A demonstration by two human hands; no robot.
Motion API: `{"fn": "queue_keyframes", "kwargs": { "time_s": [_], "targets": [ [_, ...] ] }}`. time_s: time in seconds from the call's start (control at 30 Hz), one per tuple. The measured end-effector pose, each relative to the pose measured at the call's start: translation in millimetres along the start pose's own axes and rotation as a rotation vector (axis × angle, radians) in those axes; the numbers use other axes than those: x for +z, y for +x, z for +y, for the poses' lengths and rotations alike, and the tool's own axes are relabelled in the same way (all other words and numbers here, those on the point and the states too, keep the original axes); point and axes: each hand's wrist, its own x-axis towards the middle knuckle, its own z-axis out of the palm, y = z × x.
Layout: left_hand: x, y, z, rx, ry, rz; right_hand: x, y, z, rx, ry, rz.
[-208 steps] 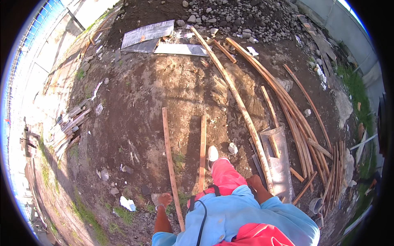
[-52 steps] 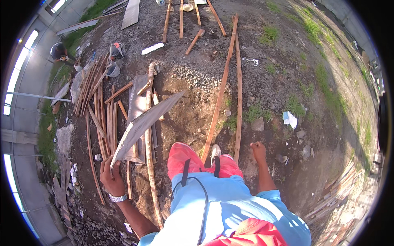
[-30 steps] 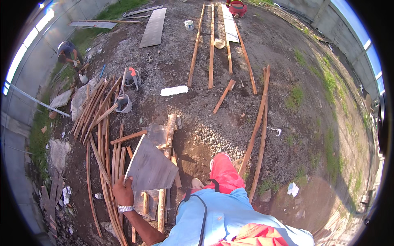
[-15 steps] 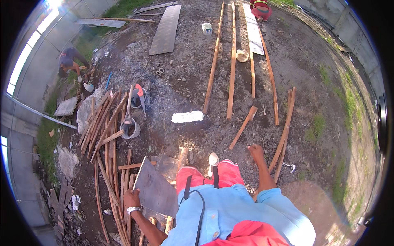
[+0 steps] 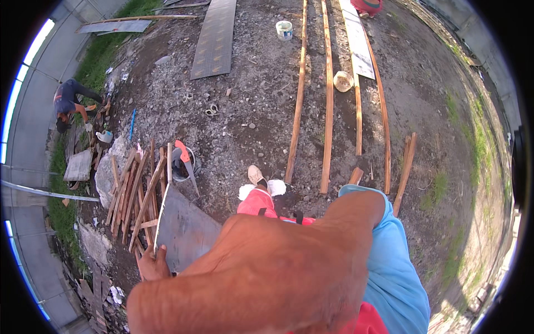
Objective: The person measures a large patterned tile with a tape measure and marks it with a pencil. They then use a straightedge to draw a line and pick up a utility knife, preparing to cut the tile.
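My left hand [image 5: 154, 264] grips the pale edge of a dark grey board [image 5: 186, 225], thumb on its face and fingers behind the edge. The board tilts at my left side, next to my leg, and its lower part is hidden behind my right arm. My right hand [image 5: 245, 284] is raised very close to the camera, bent across my body and filling the lower middle. Its fingers are not clearly visible, and nothing shows in it.
A pile of wooden strips [image 5: 136, 195] lies left, beside a bucket [image 5: 183, 167] with an orange-handled saw [image 5: 186, 158]. Long timbers [image 5: 327, 111] and a pale panel [image 5: 357, 39] stretch ahead. A crouching person [image 5: 72, 103] works far left; another [image 5: 367, 5] is partly visible at top right.
My right hand has risen from my right side to close before the camera. I have moved forward, my left hand still on the board, and one foot now stands by the white patch.
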Motion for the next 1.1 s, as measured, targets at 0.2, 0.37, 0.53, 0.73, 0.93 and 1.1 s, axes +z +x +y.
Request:
{"fn": "queue_keyframes", "kwargs": {
  "time_s": [0.2, 0.37, 0.53, 0.73, 0.93, 1.1],
  "targets": [
    [50.6, 222.5, 172.5, 0.086, -0.115, -0.028, -134.7, 149.0, 65.7, 0.011, -0.147, 0.088],
    [111.1, 385.2, 292.8, 0.270, -0.308, 0.102, -338.5, 132.2, 169.9, 0.653, -0.357, 0.487],
    [190.3, 555.4, 390.5, 0.188, -0.570, 0.325, -547.4, 45.0, 283.4, 0.999, -0.468, 1.252],
    [283.2, 754.0, 571.6, 0.065, -0.731, 0.515, -831.2, 86.8, 281.8, 0.925, -0.645, 1.377],
    [348.7, 908.8, 714.8, 0.110, -0.522, 0.500, -1091.2, 263.8, 214.6, 0.737, -0.919, 1.233],
    [430.8, 1041.8, 794.7, 0.065, -0.494, 0.444, -1267.6, 354.7, 223.8, 0.693, -1.068, 1.159]
  ]
}}
